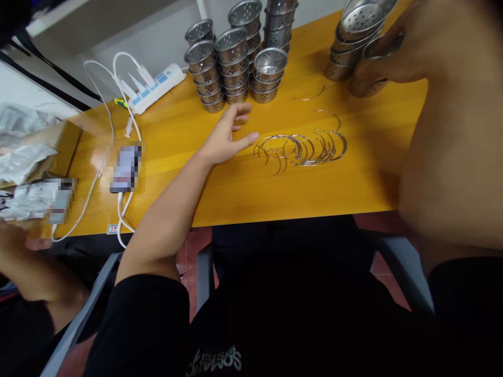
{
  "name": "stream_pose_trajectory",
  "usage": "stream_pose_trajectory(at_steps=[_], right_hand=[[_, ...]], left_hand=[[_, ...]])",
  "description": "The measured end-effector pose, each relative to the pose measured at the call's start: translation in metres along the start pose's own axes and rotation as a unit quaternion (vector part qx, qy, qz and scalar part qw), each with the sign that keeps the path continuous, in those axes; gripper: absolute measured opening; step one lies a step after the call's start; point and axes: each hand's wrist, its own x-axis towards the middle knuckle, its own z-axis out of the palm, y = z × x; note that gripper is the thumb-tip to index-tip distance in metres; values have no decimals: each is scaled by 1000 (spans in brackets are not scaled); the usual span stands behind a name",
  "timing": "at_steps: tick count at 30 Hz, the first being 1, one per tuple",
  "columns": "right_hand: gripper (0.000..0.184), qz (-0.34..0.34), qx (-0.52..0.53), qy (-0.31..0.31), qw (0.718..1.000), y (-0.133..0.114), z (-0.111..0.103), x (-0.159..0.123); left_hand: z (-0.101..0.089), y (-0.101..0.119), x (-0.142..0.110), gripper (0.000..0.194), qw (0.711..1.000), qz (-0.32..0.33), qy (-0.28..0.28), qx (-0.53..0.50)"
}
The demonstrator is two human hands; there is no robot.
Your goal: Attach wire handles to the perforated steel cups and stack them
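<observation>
My left hand [230, 133] rests over the yellow table with its fingers apart and nothing in them. Just right of its thumb lies a loose cluster of curved metal wires [302, 152], some overlapping. At the right, my right hand [404, 55], partly blurred, has its thumb and fingers around a perforated metal cup [365, 88]. That cup is beside a stack of similar perforated cups [341, 55]. Beyond my left hand stand several more cup stacks; the nearest short stack [267, 84] is to the right of its fingertips.
A white power strip [159, 89] with plugged cables lies at the back left. A phone [126, 168] on a cable is left of my arm. Plastic bags [27, 167] and another person's arm [35, 272] are at the far left. The table's front edge [291, 218] runs before me.
</observation>
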Motion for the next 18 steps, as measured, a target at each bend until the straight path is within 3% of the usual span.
stream_pose_trajectory(at_steps=[3, 5, 12, 18], right_hand=[[69, 132, -60, -26, 989, -33, -10, -14], [65, 176, -76, -24, 981, -43, -11, -18], [70, 137, -74, -21, 988, -8, 4, 3], [76, 137, -79, -3, 987, -23, 0, -6]], left_hand=[[0, -1, 1, 100, 1000, 3, 3, 10], [0, -2, 1, 98, 1000, 5, 6, 14], [-1, 2, 0, 95, 1000, 4, 7, 4], [-1, 2, 1, 93, 1000, 5, 9, -2]])
